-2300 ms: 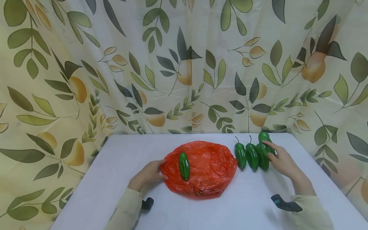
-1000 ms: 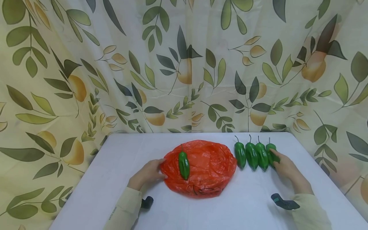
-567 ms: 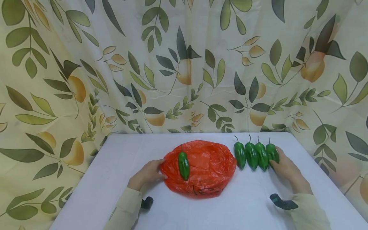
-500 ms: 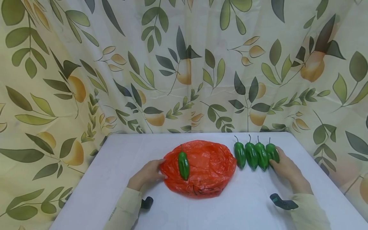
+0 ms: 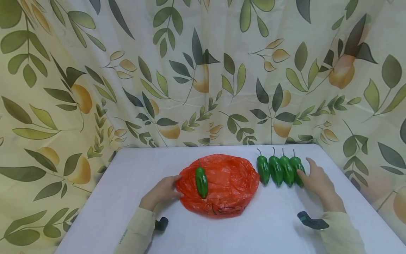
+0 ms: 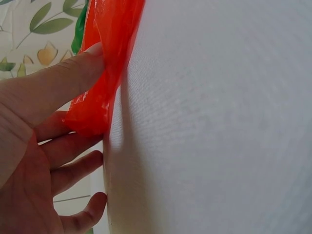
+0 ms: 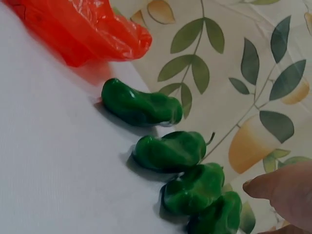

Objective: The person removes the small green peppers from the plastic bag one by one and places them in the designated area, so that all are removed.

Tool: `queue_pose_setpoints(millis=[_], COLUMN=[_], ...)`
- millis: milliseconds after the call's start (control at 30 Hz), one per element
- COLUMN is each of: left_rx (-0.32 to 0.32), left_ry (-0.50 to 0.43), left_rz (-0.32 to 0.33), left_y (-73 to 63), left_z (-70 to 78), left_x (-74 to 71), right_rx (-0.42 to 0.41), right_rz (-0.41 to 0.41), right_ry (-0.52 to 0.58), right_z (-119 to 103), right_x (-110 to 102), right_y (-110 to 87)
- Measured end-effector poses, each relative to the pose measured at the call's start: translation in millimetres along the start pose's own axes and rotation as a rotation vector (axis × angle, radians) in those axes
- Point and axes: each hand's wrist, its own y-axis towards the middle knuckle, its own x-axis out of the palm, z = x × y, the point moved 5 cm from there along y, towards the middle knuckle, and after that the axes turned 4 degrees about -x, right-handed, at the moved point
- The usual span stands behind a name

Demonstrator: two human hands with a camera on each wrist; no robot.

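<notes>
My left hand [image 5: 163, 190] pinches the left edge of a crumpled red plastic bag [image 5: 234, 183]; in the left wrist view the thumb [image 6: 73, 80] lies over the film, with fingers beneath it. One green pepper [image 5: 201, 182] lies on the bag's left part. To the bag's right, several green peppers lie side by side on the table, stems pointing away. My right hand [image 5: 318, 181] is beside the rightmost pepper [image 5: 296, 165], its thumb close to it and fingers spread. Whether the thumb touches is hard to tell. In the right wrist view, that pepper [image 7: 217, 217] is partly cut off.
The white table [image 5: 253, 229] has its far edge just behind the peppers' stems. A leaf-and-fruit patterned curtain [image 5: 203, 70] hangs behind and at both sides. Dark wrist devices [image 5: 312, 221] sit at both sleeves.
The rightmost pepper, earlier tilted behind its neighbour under my right hand, now lies in line with the others. My right fingers have come off it and spread to the right. The left hand stays put.
</notes>
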Motion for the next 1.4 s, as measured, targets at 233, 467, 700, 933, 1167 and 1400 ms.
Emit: queue_pose_setpoints(millis=[233,467,700,933,1167,1400], left_rx=[0.007,0.018,-0.005,-0.01,-0.005,0.006], left_ry=[-0.003,-0.006,-0.003,-0.008,-0.01,0.005], left_rz=[-0.001,-0.005,-0.013,-0.007,-0.004,0.002], left_y=[3.0,4.0,1.2,0.9,3.6,2.9], left_z=[-3.6,-2.7,-2.3,-2.5,-3.0,-2.9], left_x=[1.5,2.9,2.1,0.8,0.9,0.4], right_rx=[-0.03,-0.137,-0.239,-0.33,-0.433,-0.489], right_rz=[0.107,0.135,0.121,0.089,0.064,0.009], right_ry=[0.013,0.071,0.13,0.193,0.211,0.261], right_z=[-30.3,-61.4,-102.8,-148.3,-183.4,-211.1], right_x=[-9.7,-8.8,4.0,21.5,43.8,69.1], right_y=[-6.5,-13.0,-21.6,-29.2,-33.2,-37.0])
